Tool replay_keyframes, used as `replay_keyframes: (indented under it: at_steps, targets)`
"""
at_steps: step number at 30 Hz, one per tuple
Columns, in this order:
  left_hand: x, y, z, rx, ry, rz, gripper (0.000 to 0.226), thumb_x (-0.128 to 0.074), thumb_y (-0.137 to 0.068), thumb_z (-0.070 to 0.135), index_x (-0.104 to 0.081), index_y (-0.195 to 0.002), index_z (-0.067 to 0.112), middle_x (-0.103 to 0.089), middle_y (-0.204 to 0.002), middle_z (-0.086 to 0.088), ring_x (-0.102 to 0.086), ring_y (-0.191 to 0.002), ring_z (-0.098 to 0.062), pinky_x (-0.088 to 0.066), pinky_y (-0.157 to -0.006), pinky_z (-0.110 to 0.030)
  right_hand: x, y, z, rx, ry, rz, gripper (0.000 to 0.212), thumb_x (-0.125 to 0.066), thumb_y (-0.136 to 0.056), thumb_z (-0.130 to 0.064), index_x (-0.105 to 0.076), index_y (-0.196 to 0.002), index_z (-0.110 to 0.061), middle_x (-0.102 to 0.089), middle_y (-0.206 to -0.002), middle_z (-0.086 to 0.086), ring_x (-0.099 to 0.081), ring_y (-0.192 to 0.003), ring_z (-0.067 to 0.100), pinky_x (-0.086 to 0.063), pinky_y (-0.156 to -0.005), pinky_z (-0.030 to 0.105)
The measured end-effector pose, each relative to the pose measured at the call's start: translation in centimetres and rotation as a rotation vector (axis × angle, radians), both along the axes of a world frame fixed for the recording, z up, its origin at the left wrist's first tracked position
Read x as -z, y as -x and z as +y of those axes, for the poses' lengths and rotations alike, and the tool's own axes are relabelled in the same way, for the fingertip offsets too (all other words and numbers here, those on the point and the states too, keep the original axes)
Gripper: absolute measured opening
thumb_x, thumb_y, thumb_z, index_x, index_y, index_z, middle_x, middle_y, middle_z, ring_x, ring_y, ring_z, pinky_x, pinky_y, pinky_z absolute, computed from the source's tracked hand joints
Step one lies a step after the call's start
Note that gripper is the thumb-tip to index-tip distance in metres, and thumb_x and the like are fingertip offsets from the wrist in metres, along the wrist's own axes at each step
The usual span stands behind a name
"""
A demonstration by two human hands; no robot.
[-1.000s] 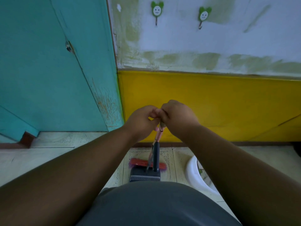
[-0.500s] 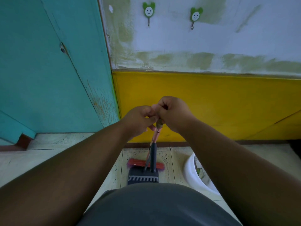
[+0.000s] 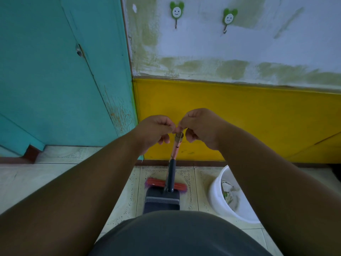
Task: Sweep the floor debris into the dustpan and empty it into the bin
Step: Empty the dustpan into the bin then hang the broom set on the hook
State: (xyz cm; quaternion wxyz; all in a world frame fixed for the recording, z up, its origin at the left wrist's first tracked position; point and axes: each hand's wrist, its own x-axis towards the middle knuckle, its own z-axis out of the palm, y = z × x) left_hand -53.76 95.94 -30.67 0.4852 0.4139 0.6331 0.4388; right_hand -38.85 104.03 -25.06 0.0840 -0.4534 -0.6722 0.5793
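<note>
**Hands at the Top of the Broom**

Both hands meet at the top of the pink broom handle [image 3: 176, 146]. The left hand [image 3: 156, 130] is curled, with its fingertips pinching a thin loop of string. The right hand [image 3: 200, 126] is curled too and pinches the other side of the string. I think the loop is for hanging the broom on a wall hook [image 3: 176, 12] at 12 o'clock.

The red broom head [image 3: 156, 182] rests on the floor tiles [image 3: 132, 191], touching the dark dustpan [image 3: 162, 199], so the two stand together. The white bin [image 3: 217, 196] sits at 4 o'clock, near the dustpan, with scraps inside. The sweeping looks done.
</note>
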Motion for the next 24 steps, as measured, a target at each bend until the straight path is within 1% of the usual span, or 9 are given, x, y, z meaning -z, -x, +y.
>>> replay_keyframes:
  at_steps: [2,4,6,10,12,14,18,21,24]
  targets:
    - [-0.5,0.0,0.2,0.028,0.014,-0.002,0.011,-0.057,-0.092,0.005,-0.066,-0.087,0.004,-0.065,-0.073,-0.012,-0.053,-0.054,-0.014,-0.038,-0.052,-0.028,0.1,-0.2,0.4,-0.023,0.024,0.013,0.015,-0.058,-0.091,-0.006,-0.061,-0.078,-0.002,-0.068,-0.068,0.015,-0.048,-0.041,0.017,-0.04,-0.044,0.025]
    - [-1.0,0.0,0.3,0.057,0.032,0.024,0.014,-0.056,-0.092,0.005,-0.066,-0.084,0.009,-0.062,-0.063,0.0,-0.051,-0.052,-0.013,-0.038,-0.053,-0.028,0.5,-0.8,1.0,-0.064,-0.052,-0.067,0.015,-0.059,-0.092,-0.01,-0.059,-0.078,-0.004,-0.063,-0.064,0.013,-0.046,-0.041,0.018,-0.04,-0.044,0.025]
    - [-1.3,0.1,0.4,0.08,0.05,0.106,0.014,-0.057,-0.093,0.01,-0.066,-0.083,0.012,-0.06,-0.059,0.002,-0.05,-0.053,-0.013,-0.039,-0.058,-0.03,0.8,-1.8,1.6,-0.125,-0.158,-0.171,0.015,-0.063,-0.091,-0.013,-0.062,-0.084,0.0,-0.056,-0.061,0.011,-0.046,-0.043,0.018,-0.042,-0.047,0.026]
    - [-2.1,-0.6,1.1,0.077,0.027,0.299,0.014,-0.059,-0.096,0.02,-0.064,-0.084,0.019,-0.058,-0.064,0.005,-0.049,-0.055,-0.009,-0.042,-0.057,-0.028,0.7,-2.8,2.2,-0.187,-0.257,-0.266,0.014,-0.065,-0.091,-0.019,-0.068,-0.085,-0.006,-0.055,-0.054,0.004,-0.044,-0.039,0.008,-0.038,-0.044,0.022]
    - [-2.5,-1.1,1.8,0.025,-0.029,0.378,0.013,-0.057,-0.098,0.02,-0.064,-0.088,0.016,-0.055,-0.066,0.008,-0.046,-0.056,-0.009,-0.038,-0.052,-0.024,0.3,-2.2,2.3,-0.108,-0.286,-0.196,0.013,-0.063,-0.092,-0.014,-0.068,-0.083,-0.006,-0.055,-0.055,0.003,-0.044,-0.038,0.005,-0.035,-0.039,0.019]
    - [-2.8,-1.4,2.6,-0.029,-0.08,0.439,0.014,-0.055,-0.098,0.019,-0.063,-0.088,0.014,-0.053,-0.068,0.009,-0.046,-0.058,-0.008,-0.034,-0.05,-0.024,-0.1,-1.2,2.4,-0.015,-0.294,-0.106,0.012,-0.062,-0.092,-0.009,-0.067,-0.082,-0.005,-0.053,-0.056,0.004,-0.045,-0.043,0.01,-0.035,-0.039,0.019]
    - [-3.8,-1.5,4.3,-0.057,-0.148,0.512,0.024,-0.053,-0.099,0.016,-0.055,-0.077,0.025,-0.054,-0.074,0.01,-0.052,-0.069,-0.015,-0.036,-0.055,-0.028,-1.0,0.5,2.6,0.128,-0.283,0.059,0.018,-0.059,-0.089,-0.003,-0.064,-0.072,-0.008,-0.054,-0.055,0.005,-0.046,-0.044,0.014,-0.039,-0.046,0.026]
    - [-5.6,-1.0,5.3,-0.146,-0.177,0.484,0.018,-0.051,-0.1,0.016,-0.058,-0.083,0.017,-0.054,-0.07,0.008,-0.052,-0.065,-0.013,-0.035,-0.053,-0.026,-2.4,1.7,3.3,0.196,-0.28,0.148,0.023,-0.057,-0.09,-0.002,-0.061,-0.068,-0.01,-0.054,-0.057,0.004,-0.048,-0.044,0.014,-0.042,-0.047,0.027]
    - [-7.2,-0.1,6.3,-0.205,-0.202,0.422,0.016,-0.051,-0.1,0.017,-0.058,-0.087,0.012,-0.055,-0.068,0.003,-0.052,-0.06,-0.012,-0.038,-0.052,-0.024,-4.2,2.8,4.4,0.189,-0.398,0.128,0.024,-0.058,-0.089,-0.004,-0.06,-0.067,-0.013,-0.059,-0.06,0.002,-0.053,-0.046,0.013,-0.047,-0.049,0.027]
